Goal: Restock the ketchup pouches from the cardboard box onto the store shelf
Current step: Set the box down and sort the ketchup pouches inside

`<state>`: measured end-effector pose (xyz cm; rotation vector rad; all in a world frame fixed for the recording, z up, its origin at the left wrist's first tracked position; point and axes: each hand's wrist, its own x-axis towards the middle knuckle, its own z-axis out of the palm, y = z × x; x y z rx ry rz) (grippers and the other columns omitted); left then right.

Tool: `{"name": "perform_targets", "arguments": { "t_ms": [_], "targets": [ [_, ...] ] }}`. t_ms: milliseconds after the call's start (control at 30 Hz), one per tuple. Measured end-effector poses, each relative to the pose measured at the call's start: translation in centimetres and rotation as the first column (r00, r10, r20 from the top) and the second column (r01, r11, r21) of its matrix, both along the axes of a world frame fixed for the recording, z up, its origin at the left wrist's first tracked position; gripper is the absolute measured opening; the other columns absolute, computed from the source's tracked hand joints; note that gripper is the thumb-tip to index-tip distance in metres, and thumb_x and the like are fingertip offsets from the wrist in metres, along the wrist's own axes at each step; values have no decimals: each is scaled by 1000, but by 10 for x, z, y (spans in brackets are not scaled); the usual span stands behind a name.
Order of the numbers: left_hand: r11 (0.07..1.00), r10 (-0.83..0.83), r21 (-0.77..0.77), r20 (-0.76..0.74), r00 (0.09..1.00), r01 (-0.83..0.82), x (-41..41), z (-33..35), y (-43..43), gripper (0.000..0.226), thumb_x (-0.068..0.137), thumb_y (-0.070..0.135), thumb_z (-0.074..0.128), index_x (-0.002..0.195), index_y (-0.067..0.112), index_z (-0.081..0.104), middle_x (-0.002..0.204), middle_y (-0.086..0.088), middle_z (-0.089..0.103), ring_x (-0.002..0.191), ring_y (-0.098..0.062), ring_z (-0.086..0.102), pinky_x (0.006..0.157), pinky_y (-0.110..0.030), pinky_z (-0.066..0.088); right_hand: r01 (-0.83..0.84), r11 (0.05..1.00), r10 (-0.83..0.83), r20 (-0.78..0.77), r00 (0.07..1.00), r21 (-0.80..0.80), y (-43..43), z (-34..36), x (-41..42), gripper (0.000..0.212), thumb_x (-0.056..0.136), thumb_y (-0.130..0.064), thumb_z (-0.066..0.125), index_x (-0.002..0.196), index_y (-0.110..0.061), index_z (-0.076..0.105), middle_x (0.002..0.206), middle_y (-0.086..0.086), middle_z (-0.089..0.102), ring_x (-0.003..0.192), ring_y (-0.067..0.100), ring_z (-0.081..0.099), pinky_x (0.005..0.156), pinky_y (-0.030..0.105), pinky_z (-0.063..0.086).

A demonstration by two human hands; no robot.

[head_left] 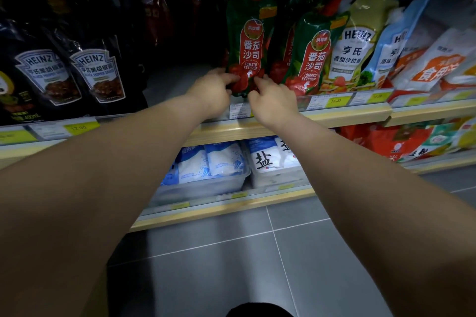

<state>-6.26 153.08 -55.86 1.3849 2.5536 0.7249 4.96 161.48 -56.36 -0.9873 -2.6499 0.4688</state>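
Green-and-red ketchup pouch (248, 46) is standing upright at the front of the shelf (347, 117), centre of the frame. Left hand (213, 92) and right hand (273, 103) are pinching its lower corners, just beside a second pouch (311, 59) at right.

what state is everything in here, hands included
held ketchup pouch, upright at the shelf front, pinched at its bottom by both hands
left hand, pinches the pouch's bottom left
right hand, pinches the pouch's bottom right
second ketchup pouch, standing on the shelf, tilted
black pepper sauce pouches, standing, labels facing front
salt bags, in clear bins on the lower shelf
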Motion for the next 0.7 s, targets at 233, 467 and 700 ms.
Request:
{"name": "perform_targets", "arguments": {
  "t_ms": [233,467,700],
  "targets": [
    [993,34,114,-70,997,-26,10,10,-38,47,92,21,52,137,26,44,149,-6,36,137,-23,32,111,-28,23,32,999,-30,-257,966,2,-34,7,22,36,87,-20,46,119,-9,60,108,13,66,108,33,53,97,38,41],
    [976,8,217,-72,997,8,31,17,-131,38,87,19,58,125,18,57,127,-9,55,119,-24,50,99,-25,34,-23,1000,25,-238,971,12,-115,4,42,36,85,-17,51,118,-11,60,116,10,64,116,28,47,98,36,38],
    [985,94,138,74,993,-103,41,-14,-254,38,83,15,61,121,17,60,111,-9,64,100,-23,59,81,-13,35,-105,980,78,-162,984,-167,-224,-15,47,35,82,-13,52,117,-12,61,114,11,65,108,29,55,92,35,44]
  ]
}}
